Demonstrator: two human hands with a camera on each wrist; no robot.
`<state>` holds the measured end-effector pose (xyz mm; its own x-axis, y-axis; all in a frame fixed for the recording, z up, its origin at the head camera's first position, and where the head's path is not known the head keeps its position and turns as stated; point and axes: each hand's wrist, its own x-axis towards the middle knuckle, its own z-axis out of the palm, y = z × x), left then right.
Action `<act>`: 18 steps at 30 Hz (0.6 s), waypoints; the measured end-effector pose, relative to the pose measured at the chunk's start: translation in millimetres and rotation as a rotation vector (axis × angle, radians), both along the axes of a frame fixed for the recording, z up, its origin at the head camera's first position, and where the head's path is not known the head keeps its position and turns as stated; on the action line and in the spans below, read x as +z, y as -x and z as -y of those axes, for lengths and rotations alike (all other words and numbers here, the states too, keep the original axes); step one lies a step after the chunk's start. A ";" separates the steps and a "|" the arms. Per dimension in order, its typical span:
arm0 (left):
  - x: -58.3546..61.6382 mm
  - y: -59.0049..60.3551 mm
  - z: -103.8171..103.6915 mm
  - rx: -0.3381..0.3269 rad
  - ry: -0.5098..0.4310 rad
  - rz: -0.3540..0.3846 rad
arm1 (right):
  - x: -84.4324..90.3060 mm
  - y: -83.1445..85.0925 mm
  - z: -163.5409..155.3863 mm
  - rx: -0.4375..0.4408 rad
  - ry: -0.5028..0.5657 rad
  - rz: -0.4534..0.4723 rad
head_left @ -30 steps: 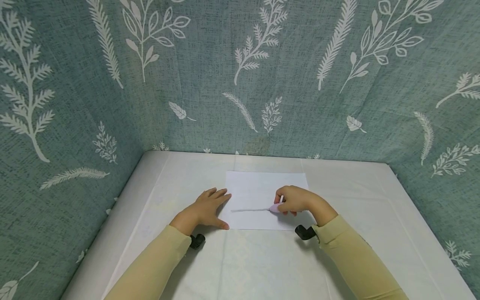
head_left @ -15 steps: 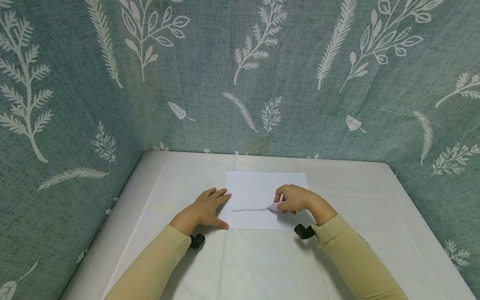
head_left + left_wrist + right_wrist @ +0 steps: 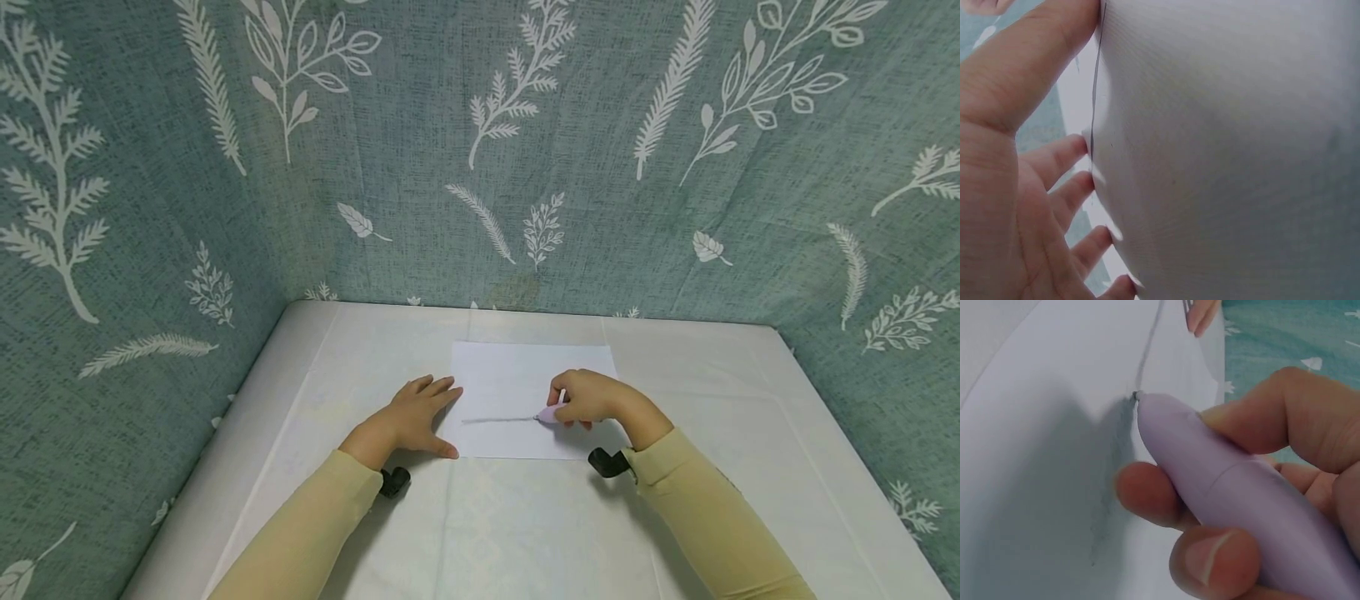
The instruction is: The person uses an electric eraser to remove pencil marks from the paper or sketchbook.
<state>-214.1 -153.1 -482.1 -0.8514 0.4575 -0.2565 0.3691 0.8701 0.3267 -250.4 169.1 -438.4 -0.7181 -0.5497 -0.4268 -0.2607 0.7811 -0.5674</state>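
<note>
One sheet of white paper [image 3: 525,392] lies flat on a white-covered table [image 3: 375,533], near its middle, carrying one grey pencilled line [image 3: 498,419]. The left hand [image 3: 408,421] rests palm down at the sheet's left edge, fingers straight and slightly spread, fingertips touching the paper. The right hand [image 3: 592,398] pinches one lilac pen [image 3: 550,414] between thumb and curled fingers; its tip [image 3: 1136,395] meets the paper at the line's right end. One leaf-patterned green fabric backdrop [image 3: 480,150] surrounds the table.
</note>
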 end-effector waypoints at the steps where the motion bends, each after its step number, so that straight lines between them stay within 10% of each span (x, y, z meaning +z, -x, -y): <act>1: 0.0 0.0 -0.1 0.000 -0.001 0.001 | -0.2 0.2 0.1 -0.001 -0.001 -0.003; 18: 1.0 1.1 -1.5 0.000 0.007 -0.002 | -2.1 2.5 0.8 -0.002 0.005 0.034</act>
<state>-215.2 -151.6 -481.2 -0.8519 0.4558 -0.2579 0.3700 0.8723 0.3195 -252.9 168.4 -440.5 -0.7043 -0.5507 -0.4481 -0.2398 0.7786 -0.5799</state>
